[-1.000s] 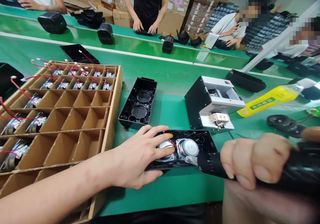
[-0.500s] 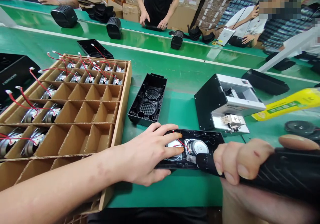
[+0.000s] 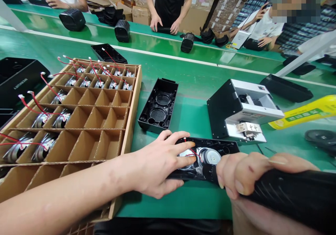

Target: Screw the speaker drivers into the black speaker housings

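Note:
My left hand (image 3: pixel 164 163) spans the left end of a black speaker housing (image 3: pixel 225 144), its thumb along the near wall and its fingers apart across the top. Two fingertips rest by the left speaker driver (image 3: pixel 185 162), partly covering it. The right speaker driver (image 3: pixel 212 157) shows a round silver back, with red wires (image 3: pixel 194 151) beside it. Wrapped in my right hand (image 3: pixel 244 173) is a black electric screwdriver (image 3: pixel 296 193), its nose pointing left and down at the near side of the right driver. Its bit tip is hard to make out.
A divided cardboard box (image 3: pixel 136 98) with several wired drivers stands left. Behind my hands lie another black housing (image 3: pixel 159 104), a silver-and-black machine (image 3: pixel 244 109) and a yellow bottle (image 3: pixel 306 112). Finished-looking speakers (image 3: pixel 122 31) and co-workers (image 3: pixel 172 7) are across the bench.
The view has shifted slightly, so the bench things appear a little further right. My right hand and the screwdriver have moved slightly left against the housing. My left hand keeps its place on it.

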A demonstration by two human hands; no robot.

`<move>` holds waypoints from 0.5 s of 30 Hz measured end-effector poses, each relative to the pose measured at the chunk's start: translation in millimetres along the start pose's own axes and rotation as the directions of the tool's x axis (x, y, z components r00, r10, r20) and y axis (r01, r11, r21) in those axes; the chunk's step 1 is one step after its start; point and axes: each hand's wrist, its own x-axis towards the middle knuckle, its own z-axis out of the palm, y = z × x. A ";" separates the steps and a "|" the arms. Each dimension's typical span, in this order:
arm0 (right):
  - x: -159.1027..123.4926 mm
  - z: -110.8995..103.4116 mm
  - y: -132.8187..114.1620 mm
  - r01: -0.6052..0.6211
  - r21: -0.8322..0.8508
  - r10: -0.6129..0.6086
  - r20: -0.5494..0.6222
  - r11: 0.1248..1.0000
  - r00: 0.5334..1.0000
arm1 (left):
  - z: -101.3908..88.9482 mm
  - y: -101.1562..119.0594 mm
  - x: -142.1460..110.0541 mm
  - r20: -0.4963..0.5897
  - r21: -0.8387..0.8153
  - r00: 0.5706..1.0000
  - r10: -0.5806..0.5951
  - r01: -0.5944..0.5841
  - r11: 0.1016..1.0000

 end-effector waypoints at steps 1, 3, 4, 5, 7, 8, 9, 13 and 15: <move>-0.8 1.0 1.1 -0.003 0.003 0.003 -0.006 1.000 1.000 | 0.3 0.3 0.0 0.003 0.000 1.000 -0.002 0.002 1.000; -2.8 0.6 2.2 -0.044 -0.009 0.044 -0.031 0.999 0.999 | 1.1 0.8 0.1 0.012 0.002 1.000 -0.005 0.005 1.000; -4.1 -0.3 2.5 -0.072 -0.019 0.072 -0.039 0.997 0.997 | 1.4 1.0 0.1 0.019 0.003 1.000 -0.007 0.006 1.000; -5.4 -1.5 2.8 -0.089 -0.031 0.088 -0.042 0.995 0.995 | 1.8 1.2 0.2 0.024 0.002 1.000 -0.008 0.008 1.000; -8.1 -3.6 4.1 -0.090 -0.061 0.087 -0.039 0.994 0.995 | 2.2 1.4 0.3 0.033 0.001 0.999 -0.012 0.012 1.000; -9.2 -4.4 5.0 -0.085 -0.077 0.083 -0.034 0.993 0.996 | 2.3 1.5 0.3 0.037 -0.001 0.999 -0.013 0.013 1.000; -9.9 -4.7 6.0 -0.085 -0.095 0.083 -0.029 0.992 0.996 | 2.4 1.6 0.3 0.040 -0.002 0.999 -0.013 0.013 1.000; -6.2 -1.7 7.0 -0.079 -0.170 0.076 -0.022 0.982 0.997 | 2.3 1.4 -0.1 0.041 -0.003 0.999 -0.014 0.014 1.000; -1.7 -0.6 5.8 -0.063 -0.184 0.064 0.003 0.981 0.998 | 2.0 1.0 -0.3 0.035 -0.007 0.999 -0.015 0.016 1.000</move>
